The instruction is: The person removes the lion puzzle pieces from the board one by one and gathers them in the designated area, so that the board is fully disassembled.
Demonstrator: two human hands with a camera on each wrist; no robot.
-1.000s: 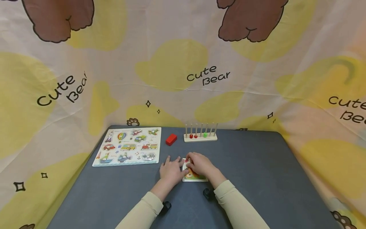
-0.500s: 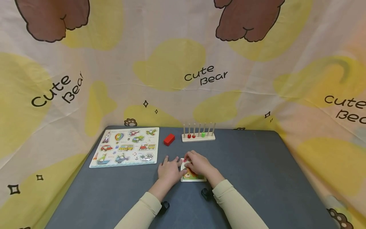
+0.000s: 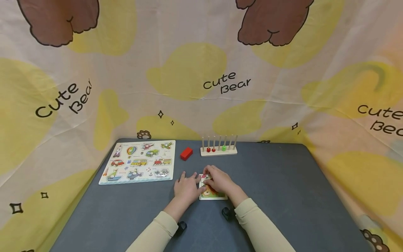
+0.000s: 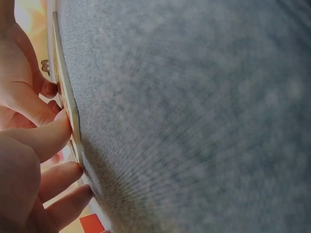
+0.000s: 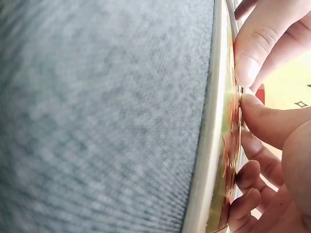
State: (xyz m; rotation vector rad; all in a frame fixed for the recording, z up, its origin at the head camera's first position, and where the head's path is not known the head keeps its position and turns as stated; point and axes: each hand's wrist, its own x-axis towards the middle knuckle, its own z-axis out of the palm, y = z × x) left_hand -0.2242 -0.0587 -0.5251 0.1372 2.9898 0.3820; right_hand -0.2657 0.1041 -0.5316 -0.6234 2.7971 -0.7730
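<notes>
- The small picture board (image 3: 214,196) lies flat on the tabletop (image 3: 267,182), in front of the person, near the red block (image 3: 186,154).
- The left hand (image 3: 186,189) has its fingers spread; its thumb rests on the board and fingers touch the side.
- The right hand (image 3: 219,180) bends over the top, touching it. I can't tell if it pinches anything.
- The board looks light, stiff and hard to break; its shiny top may be slippery.
- Best place to hold it: the pale side edges.
</notes>
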